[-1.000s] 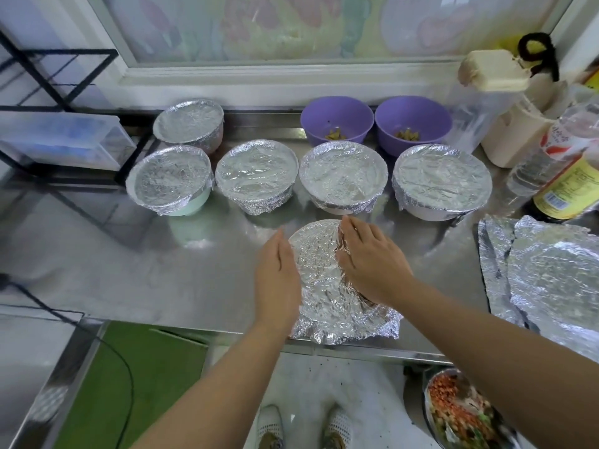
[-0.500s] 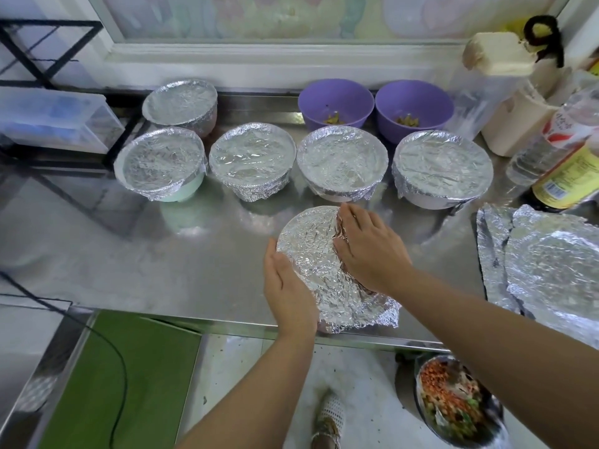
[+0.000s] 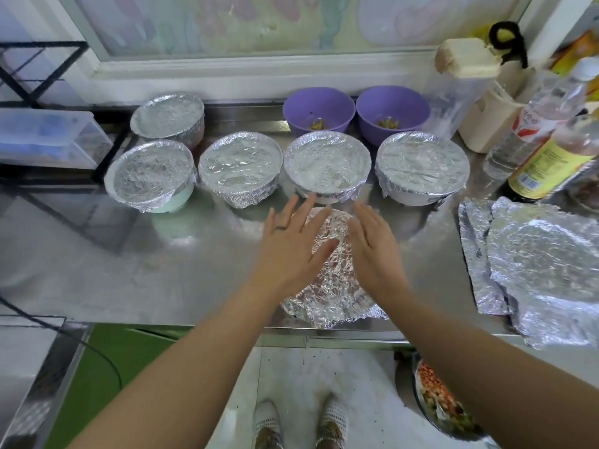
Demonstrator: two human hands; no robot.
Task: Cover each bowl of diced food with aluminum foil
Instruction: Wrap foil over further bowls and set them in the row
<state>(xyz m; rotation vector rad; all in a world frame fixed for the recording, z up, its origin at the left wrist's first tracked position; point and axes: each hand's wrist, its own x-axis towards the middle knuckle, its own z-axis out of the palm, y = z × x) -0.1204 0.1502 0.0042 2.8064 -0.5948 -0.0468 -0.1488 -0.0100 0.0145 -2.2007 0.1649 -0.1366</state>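
No text can be read: the yellow label (image 3: 547,171) and the red-and-white label (image 3: 531,123) on two bottles far right of the right hand (image 3: 372,251) are too blurred.

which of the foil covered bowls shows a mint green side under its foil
The leftmost bowl of the front row: pale mint green shows under its foil. The other covered bowls show white or only foil.
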